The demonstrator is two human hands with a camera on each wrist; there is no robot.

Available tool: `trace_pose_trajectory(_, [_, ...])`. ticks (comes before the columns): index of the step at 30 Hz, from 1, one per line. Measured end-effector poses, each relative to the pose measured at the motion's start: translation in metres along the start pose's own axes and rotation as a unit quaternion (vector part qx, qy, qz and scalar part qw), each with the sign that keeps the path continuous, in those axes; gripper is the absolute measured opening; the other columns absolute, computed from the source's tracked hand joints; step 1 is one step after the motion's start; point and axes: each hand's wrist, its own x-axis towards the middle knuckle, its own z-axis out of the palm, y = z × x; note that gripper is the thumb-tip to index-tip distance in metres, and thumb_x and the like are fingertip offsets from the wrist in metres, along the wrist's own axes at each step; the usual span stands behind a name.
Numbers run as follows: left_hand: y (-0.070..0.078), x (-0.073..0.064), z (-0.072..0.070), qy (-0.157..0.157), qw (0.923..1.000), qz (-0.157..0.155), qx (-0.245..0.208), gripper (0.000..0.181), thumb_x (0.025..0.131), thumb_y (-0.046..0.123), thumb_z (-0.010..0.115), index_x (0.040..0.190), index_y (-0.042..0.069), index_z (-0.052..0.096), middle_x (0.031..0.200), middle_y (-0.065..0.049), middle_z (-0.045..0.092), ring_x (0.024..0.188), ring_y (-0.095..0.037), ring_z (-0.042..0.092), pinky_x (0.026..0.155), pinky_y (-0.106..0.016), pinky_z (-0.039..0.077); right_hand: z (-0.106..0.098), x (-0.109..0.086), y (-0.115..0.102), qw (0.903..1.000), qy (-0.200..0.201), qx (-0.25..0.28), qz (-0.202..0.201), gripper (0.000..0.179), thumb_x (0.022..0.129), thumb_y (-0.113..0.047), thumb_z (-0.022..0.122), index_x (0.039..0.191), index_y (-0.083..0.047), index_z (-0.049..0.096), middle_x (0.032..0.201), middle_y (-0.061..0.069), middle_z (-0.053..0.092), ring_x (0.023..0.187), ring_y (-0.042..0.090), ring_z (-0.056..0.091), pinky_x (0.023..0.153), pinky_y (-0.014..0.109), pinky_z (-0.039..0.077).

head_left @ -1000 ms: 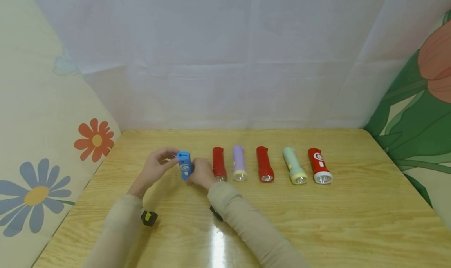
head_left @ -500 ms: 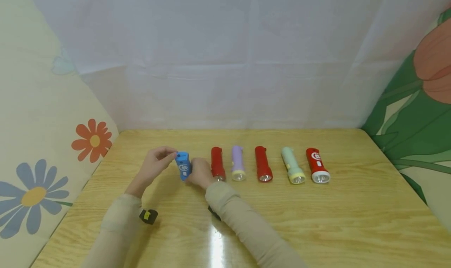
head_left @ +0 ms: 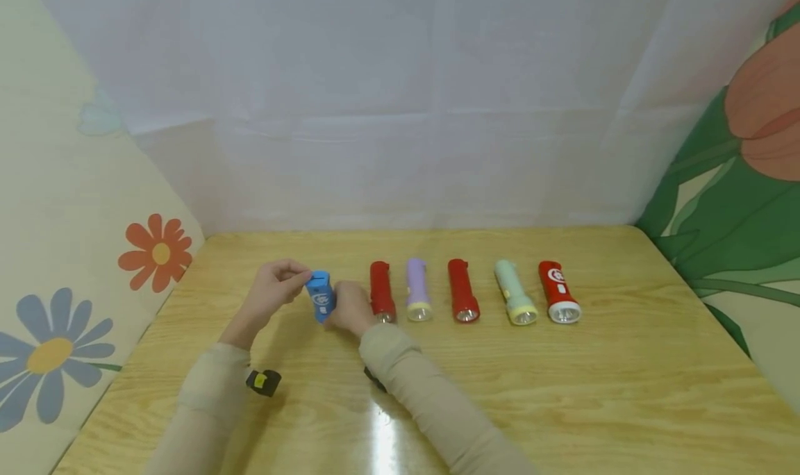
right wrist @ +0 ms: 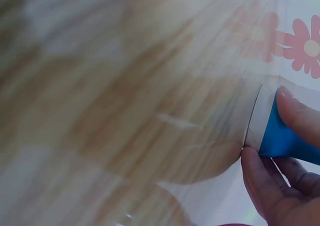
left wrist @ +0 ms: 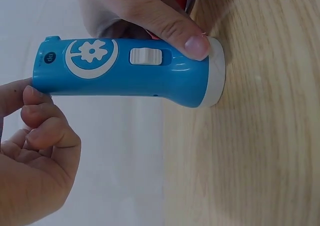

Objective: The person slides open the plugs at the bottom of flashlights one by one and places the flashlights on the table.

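Observation:
A blue flashlight (head_left: 321,300) stands nearly upright, its white-rimmed head down right at the wooden tabletop. My right hand (head_left: 351,308) grips it low, near the head; in the left wrist view the right thumb (left wrist: 196,47) lies along the flare beside the white slide switch (left wrist: 146,56). At the top, my left hand (head_left: 275,291) pinches the tail end by a corner, with thumb and forefinger close together. A white flower emblem (left wrist: 92,53) shows on the barrel. In the right wrist view, fingers hold the white rim (right wrist: 256,121); the lens is hidden.
To the right, several flashlights lie in a row: a red one (head_left: 382,291) close beside my right hand, a purple one (head_left: 417,284), another red one (head_left: 461,287), a mint one (head_left: 514,291) and a red-and-white one (head_left: 558,287). White cloth (head_left: 400,148) hangs behind the table.
The left thumb and forefinger have drawn together at the flashlight's tail corner. The whole head view has drifted slightly; the right hand keeps its grip, and the row lies as before.

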Motion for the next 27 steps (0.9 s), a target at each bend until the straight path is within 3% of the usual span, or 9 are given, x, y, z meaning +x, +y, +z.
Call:
trace_pose_trajectory(7, [0.004, 0.002, -0.004, -0.019, 0.9989, -0.006, 0.043, 0.021, 0.090, 0.011, 0.057, 0.094, -0.009, 0.058, 0.060, -0.002, 0.051, 0.050, -0.006, 0.041, 0.045, -0.019, 0.037, 0.003, 0.001, 0.000, 1.0000, -0.002, 0.000, 0.001, 0.040, 0.057, -0.010, 0.086, 0.088, -0.004, 0.061, 0.077, 0.002, 0.061, 0.071, 0.015, 0.056, 0.071, 0.026, 0.048])
trace_pose_trajectory(16, [0.011, 0.004, -0.005, -0.038, 0.9965, -0.020, 0.072, 0.017, 0.090, 0.009, 0.055, 0.089, -0.008, 0.058, 0.056, -0.006, 0.050, 0.044, -0.008, 0.036, 0.042, -0.021, 0.033, 0.005, 0.002, 0.001, 1.0000, -0.002, 0.004, 0.002, 0.039, 0.057, -0.010, 0.086, 0.088, -0.005, 0.061, 0.076, 0.002, 0.061, 0.071, 0.015, 0.056, 0.070, 0.026, 0.048])
trace_pose_trajectory(27, [0.023, 0.006, -0.004, -0.047, 0.9914, -0.032, 0.118, 0.019, 0.089, 0.011, 0.057, 0.092, -0.008, 0.058, 0.055, -0.002, 0.049, 0.045, -0.010, 0.038, 0.044, -0.024, 0.036, 0.001, 0.001, 0.000, 1.0000, 0.000, 0.005, 0.008, 0.040, 0.057, -0.009, 0.086, 0.087, -0.005, 0.060, 0.077, 0.002, 0.060, 0.072, 0.016, 0.056, 0.071, 0.026, 0.048])
